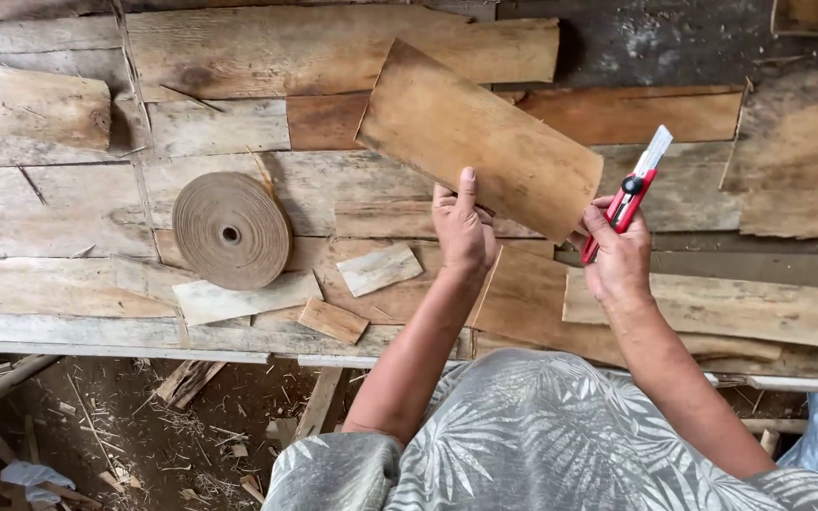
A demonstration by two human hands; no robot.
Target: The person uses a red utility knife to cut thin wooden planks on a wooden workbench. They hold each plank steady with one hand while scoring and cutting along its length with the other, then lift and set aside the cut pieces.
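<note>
My left hand (pixel 463 227) grips the near edge of a thin brown veneer sheet (pixel 480 137), lifted and tilted above the workbench. My right hand (pixel 617 255) holds a red and white utility knife (pixel 629 192) with its blade out, pointing up and away. The same hand's fingers touch the sheet's lower right corner. Below my arms lie more veneer pieces (pixel 532 298) on the bench.
A roll of brown paper tape (pixel 231 230) stands on the bench to the left. Small veneer offcuts (pixel 333 320) lie near the bench's front edge (pixel 125 348). Larger sheets (pixel 797 161) overlap at the right and back. Wood scraps litter the dirt floor (pixel 144 435) below.
</note>
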